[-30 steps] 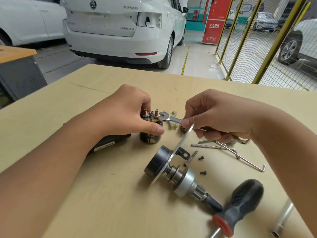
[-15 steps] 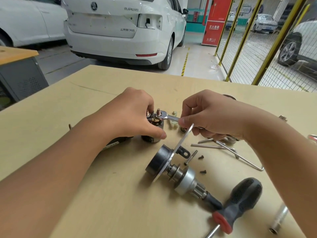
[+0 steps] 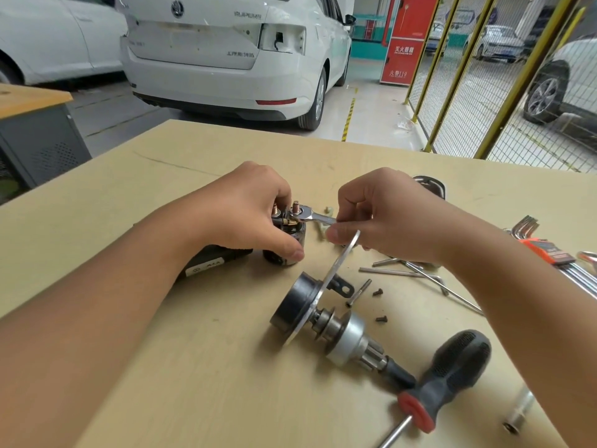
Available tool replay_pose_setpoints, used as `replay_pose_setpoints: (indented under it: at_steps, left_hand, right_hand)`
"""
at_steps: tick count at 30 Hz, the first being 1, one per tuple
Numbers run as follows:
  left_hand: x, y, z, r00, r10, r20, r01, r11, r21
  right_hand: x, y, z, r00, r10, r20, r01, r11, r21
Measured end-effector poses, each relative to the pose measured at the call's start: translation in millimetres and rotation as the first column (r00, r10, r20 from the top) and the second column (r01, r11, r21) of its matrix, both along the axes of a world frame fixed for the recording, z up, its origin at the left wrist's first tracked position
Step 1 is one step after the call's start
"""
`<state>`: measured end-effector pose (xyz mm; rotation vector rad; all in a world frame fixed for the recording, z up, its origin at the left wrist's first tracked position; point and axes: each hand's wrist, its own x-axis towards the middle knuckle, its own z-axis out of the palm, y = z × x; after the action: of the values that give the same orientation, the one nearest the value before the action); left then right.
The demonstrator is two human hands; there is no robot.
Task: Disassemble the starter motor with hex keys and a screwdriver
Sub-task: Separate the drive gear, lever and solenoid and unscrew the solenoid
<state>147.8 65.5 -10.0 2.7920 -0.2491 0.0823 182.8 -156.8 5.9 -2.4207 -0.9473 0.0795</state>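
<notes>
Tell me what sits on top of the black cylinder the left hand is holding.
On the black cylinder stand two threaded studs; a spanner held by the right hand sits over one. The left hand covers the rest of the top.

Your worktop [image 3: 161, 367] is pale wood. Lying on it: armature assembly [image 3: 329, 321] at centre, screwdriver [image 3: 449, 376] near right, loose hex keys [image 3: 420, 273], two small screws [image 3: 381, 318], a socket [image 3: 518, 415], hex key set [image 3: 549, 250] far right.
</notes>
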Motion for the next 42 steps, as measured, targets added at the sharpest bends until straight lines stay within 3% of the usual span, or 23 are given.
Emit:
replay_pose_setpoints:
  at_steps: [11,15,20,22,28,37,42]
  left_hand:
    - [1.5,-0.1,0.8,0.999,-0.033,0.004,0.033,0.999,-0.011]
    - [1.0,0.2,-2.1,0.999,-0.009,0.046,0.009,1.0,-0.008]
    - [2.4,-8.4,-9.3,0.988,0.115,0.107,-0.134,0.971,0.197]
    - [3.4,-10.7,-11.3,0.986,0.122,0.109,-0.14,0.974,0.178]
    - [3.6,-2.9,-8.0,0.996,0.011,0.089,-0.023,0.991,0.131]
    - [3.8,1.8,-7.0,0.991,-0.108,0.08,0.1,0.99,0.104]
    - [-5.7,2.6,-4.5,0.962,-0.272,0.016,0.272,0.962,-0.014]
  right_hand:
    - [3.2,-4.6,-11.7,0.978,0.043,0.206,-0.04,0.999,-0.016]
    - [0.2,-2.5,-11.2,0.985,0.013,0.171,-0.008,0.999,-0.032]
    - [-7.6,7.5,3.0,0.98,-0.057,0.193,0.098,0.972,-0.211]
    - [-12.9,11.5,1.8,0.974,-0.072,0.217,0.121,0.968,-0.222]
    - [-22.0,15.9,-19.9,0.942,-0.074,0.328,0.142,0.972,-0.188]
    - [-14.3,10.0,-32.4,0.933,0.011,0.36,0.022,0.996,-0.085]
    - [-6.8,3.4,-22.7,0.899,0.204,0.386,-0.172,0.978,-0.117]
